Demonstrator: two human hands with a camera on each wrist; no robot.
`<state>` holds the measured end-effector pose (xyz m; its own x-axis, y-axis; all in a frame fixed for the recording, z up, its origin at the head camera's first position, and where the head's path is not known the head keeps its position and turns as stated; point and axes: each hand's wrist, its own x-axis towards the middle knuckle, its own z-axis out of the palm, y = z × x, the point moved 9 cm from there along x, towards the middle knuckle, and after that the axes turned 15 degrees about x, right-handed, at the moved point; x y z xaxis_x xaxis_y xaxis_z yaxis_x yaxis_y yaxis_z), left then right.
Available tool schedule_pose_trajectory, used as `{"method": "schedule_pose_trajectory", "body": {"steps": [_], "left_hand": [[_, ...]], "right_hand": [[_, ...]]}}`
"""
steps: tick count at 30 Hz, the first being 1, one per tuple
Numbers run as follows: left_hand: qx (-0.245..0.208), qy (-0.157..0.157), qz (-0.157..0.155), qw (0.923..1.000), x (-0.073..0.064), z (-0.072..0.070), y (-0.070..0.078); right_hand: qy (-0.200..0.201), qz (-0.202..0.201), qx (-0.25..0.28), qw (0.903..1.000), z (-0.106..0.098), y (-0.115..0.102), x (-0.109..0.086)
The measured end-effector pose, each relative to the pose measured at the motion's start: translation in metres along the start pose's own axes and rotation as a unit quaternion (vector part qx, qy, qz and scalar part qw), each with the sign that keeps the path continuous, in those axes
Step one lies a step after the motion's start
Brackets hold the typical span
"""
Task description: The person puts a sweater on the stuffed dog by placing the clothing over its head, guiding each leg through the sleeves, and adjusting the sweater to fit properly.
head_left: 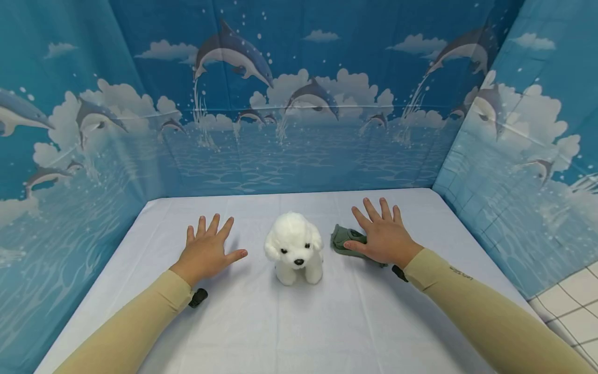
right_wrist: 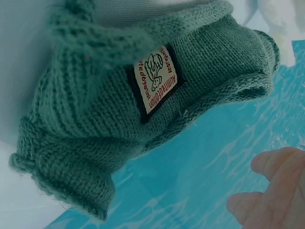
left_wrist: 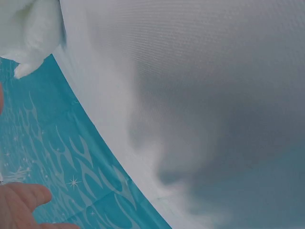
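A knitted green garment point(right_wrist: 114, 102) lies on the worktop point(head_left: 247, 332), to the right of the white toy dog point(head_left: 294, 249) as the person sees it. Its sewn label point(right_wrist: 155, 81) is cream with a dark border and carries a line drawing; "Limited Edition" reads along one edge, while the other words are partly legible. Small lettering point(head_left: 461, 273) on the tan right sleeve point(head_left: 490, 311) is too small to read. The knit is ribbed in places, with thick rolled edges. The garment's long axis slants from beside the dog outward and towards the person, passing beneath the right hand point(head_left: 385, 239). That hand's fingers are spread wide and grip nothing; it seems to hover over the knit, though the head view makes the gap hard to judge.

The dog is plush and fluffy, upright, its dark nose facing the person. Left of it, well apart, the left hand point(head_left: 205, 254) has its fingers straight, splayed and holding nothing. Behind the dog hangs a blue dolphin-printed curtain point(head_left: 303, 150).
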<state>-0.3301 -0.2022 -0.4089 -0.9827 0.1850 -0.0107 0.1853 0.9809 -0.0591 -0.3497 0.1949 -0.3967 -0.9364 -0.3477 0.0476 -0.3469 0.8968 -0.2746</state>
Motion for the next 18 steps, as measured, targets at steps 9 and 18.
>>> {"method": "schedule_pose_trajectory", "body": {"steps": [9, 18], "left_hand": [[-0.001, -0.005, -0.002, 1.0, 0.001, 0.0008, 0.0013], [-0.003, 0.006, -0.002, 1.0, 0.0003, -0.0082, -0.0008]], "right_hand": [[-0.002, 0.005, 0.01, 0.9999, -0.0016, 0.0014, -0.0013], [0.001, 0.007, 0.02, 0.9998, -0.0066, 0.0044, -0.003]]}}
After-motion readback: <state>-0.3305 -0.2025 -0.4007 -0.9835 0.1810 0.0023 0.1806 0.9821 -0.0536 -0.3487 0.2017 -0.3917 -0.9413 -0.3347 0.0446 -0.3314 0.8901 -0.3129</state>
